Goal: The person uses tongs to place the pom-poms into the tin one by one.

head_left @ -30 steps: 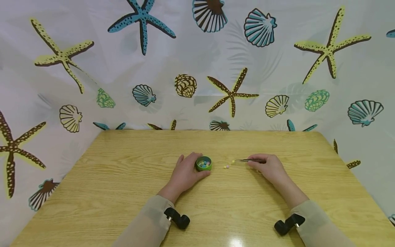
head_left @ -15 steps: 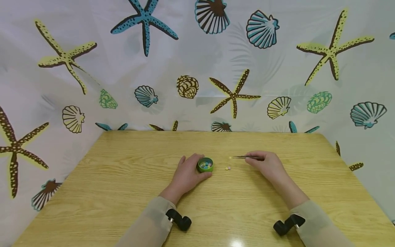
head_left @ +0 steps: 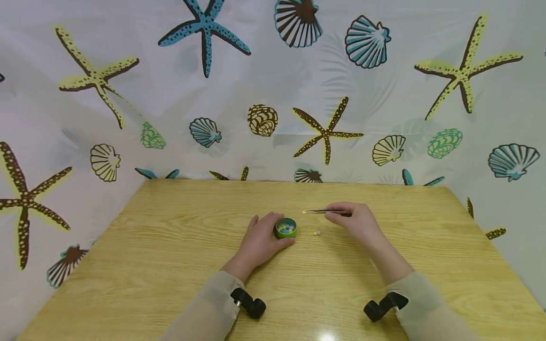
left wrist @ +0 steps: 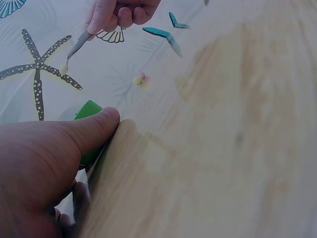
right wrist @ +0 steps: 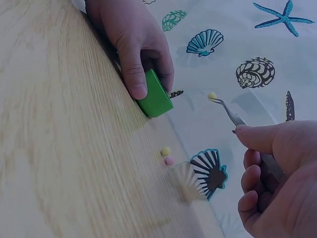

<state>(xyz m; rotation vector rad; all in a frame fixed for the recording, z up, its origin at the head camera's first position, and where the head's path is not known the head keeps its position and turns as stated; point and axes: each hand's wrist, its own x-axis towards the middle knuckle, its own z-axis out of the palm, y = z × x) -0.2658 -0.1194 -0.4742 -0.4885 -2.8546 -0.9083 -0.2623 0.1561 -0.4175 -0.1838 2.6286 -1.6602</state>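
Note:
My left hand curls round a small green bowl on the table, thumb at its near side. Inside the bowl lie several small blue, yellow and pink balls. In my right hand I pinch bent-tipped metal tweezers. Their tips grip a small yellow ball, held above the table to the right of the bowl. Two more balls, a yellow one and a pink one, lie close together on the table, right of the bowl.
A light wooden table spreads under both hands. Behind it hangs a pale cloth printed with starfish and shells. On each sleeve sits a black wrist mount, the left one and the right one.
My right hand has lifted the yellow ball off the table with the tweezers and moved it left, closer to the bowl. The left hand stays on the bowl.

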